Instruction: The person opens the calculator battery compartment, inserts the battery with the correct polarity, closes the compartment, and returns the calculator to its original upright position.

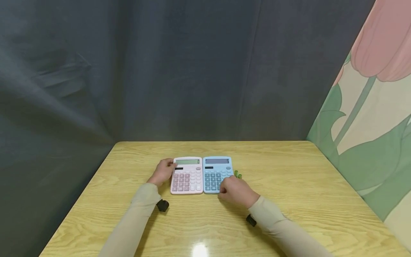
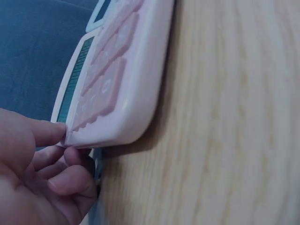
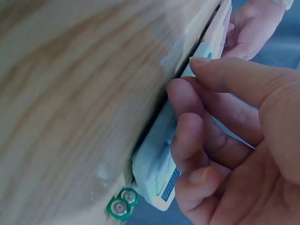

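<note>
A pink calculator (image 1: 187,175) and a blue calculator (image 1: 211,184) lie side by side on the table, faces up and keys toward the near edge. My left hand (image 1: 162,172) holds the pink one by its left edge, near the display. In the left wrist view, a fingertip (image 2: 57,133) touches that calculator's rim. Over the lower right keys of the blue calculator is my right hand (image 1: 237,191), fingers loosely bent. The right wrist view shows nothing held between thumb and fingers; whether a fingertip presses a key is hidden. The blue calculator's display (image 1: 217,161) shows a digit.
Two small green batteries (image 1: 238,175) are just right of the blue calculator. The wooden table (image 1: 289,167) meets a dark curtain (image 1: 205,71) at the back. A flower-patterned wall covering (image 1: 369,117) rises on the right.
</note>
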`<control>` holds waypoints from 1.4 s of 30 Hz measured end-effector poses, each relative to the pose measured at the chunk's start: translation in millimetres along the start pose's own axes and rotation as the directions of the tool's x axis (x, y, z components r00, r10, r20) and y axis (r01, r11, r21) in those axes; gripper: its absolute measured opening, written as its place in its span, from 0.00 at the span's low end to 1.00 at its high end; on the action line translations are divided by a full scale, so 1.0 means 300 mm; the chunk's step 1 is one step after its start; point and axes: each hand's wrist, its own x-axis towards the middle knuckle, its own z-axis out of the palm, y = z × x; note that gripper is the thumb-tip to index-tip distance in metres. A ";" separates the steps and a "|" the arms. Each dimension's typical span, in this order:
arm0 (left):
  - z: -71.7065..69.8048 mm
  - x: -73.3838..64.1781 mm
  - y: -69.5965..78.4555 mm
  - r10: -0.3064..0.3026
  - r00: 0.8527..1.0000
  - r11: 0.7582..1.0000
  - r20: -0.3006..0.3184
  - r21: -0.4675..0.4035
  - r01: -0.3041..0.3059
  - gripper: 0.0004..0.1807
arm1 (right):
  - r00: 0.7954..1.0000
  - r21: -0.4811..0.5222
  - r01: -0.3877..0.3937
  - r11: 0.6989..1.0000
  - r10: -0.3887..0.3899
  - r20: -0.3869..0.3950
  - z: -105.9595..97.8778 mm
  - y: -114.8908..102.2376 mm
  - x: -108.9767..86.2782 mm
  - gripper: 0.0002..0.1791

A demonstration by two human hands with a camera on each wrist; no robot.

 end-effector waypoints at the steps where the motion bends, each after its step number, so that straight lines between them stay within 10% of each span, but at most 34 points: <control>1: 0.001 0.000 -0.002 -0.010 1.000 1.000 0.003 -0.011 0.010 0.17 | 1.000 0.000 -0.004 1.000 0.004 0.000 0.001 0.000 0.004 0.14; 18: -0.020 -0.055 0.016 -0.094 0.986 0.991 0.141 -0.086 0.107 0.12 | 0.997 -0.018 -0.070 0.997 0.069 -0.014 0.007 0.040 0.063 0.15; 28: -0.035 -0.122 0.024 -0.047 0.962 0.996 0.268 -0.057 0.064 0.11 | 0.999 0.112 -0.049 0.992 0.049 0.008 0.010 0.039 0.083 0.05; 36: 0.018 -0.186 0.061 0.064 0.922 0.993 0.382 -0.114 -0.021 0.13 | 0.989 0.466 -0.143 0.873 0.106 0.105 -0.014 0.007 0.059 0.23; 42: 0.100 -0.222 0.072 0.051 0.947 0.982 0.316 -0.186 0.009 0.11 | 0.988 0.431 -0.150 0.890 0.152 0.029 -0.029 -0.004 0.030 0.16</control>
